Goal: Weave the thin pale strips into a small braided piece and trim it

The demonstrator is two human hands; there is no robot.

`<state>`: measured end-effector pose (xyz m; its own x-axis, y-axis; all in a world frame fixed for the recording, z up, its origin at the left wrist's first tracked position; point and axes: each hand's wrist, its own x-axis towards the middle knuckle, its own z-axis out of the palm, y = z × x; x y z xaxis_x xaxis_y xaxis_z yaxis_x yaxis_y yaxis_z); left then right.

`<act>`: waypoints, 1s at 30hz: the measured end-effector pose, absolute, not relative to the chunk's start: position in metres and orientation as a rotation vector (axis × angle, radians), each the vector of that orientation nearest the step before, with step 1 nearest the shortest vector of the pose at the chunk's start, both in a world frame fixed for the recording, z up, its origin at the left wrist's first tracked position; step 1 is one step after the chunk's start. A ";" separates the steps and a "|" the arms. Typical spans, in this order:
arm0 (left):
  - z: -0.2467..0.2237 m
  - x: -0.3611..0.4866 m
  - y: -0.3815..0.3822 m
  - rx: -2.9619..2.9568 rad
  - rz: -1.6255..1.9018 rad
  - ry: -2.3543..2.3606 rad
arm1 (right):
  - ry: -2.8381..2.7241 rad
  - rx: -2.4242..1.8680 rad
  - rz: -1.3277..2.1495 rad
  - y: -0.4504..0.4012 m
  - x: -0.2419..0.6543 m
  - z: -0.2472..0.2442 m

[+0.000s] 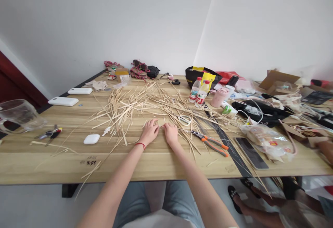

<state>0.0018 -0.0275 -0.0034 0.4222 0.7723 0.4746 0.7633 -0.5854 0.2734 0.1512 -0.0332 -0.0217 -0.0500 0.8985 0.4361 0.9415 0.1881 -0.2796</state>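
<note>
My left hand [150,132], with a red cord round its wrist, is closed with its fingertips pinched at a small straw-coloured piece [156,122]. Close beside it, my right hand [170,133] pinches too. A thin pale strip runs from it to the right; its held end is hidden by the fingers. Just beyond both hands spreads a large loose heap of straw strips [130,104]. White-handled scissors [185,119] lie in the strips beyond my right hand. Pliers with orange and grey handles [212,144] rest right of that hand.
On the wooden table [114,169] are a white case [91,139], a clear pitcher [20,117], two bottles [198,91], a pink cup [220,96] and a phone [251,152]. Bags and boxes crowd the right side. Another person's hand [326,150] shows at the far right.
</note>
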 end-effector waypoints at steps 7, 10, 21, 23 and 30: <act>-0.002 0.001 -0.028 2.629 0.899 1.432 | -1.931 -1.720 -0.106 -0.033 0.151 -0.022; -0.003 0.002 -0.029 2.643 0.895 1.443 | -1.945 -1.715 -0.112 -0.033 0.151 -0.023; -0.005 0.001 -0.027 2.599 0.984 1.522 | -1.865 -1.710 -0.084 -0.030 0.152 -0.028; -0.005 0.001 -0.027 2.598 1.003 1.544 | -1.858 -1.703 -0.082 -0.030 0.152 -0.028; -0.006 -0.001 -0.025 2.679 0.937 1.476 | -1.961 -1.595 -0.036 -0.031 0.151 -0.026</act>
<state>-0.0009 -0.0248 -0.0062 0.4030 0.7555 0.5166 0.7889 -0.5729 0.2225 0.1508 -0.0312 -0.0264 -0.0938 0.8812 0.4633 0.8977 0.2761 -0.3434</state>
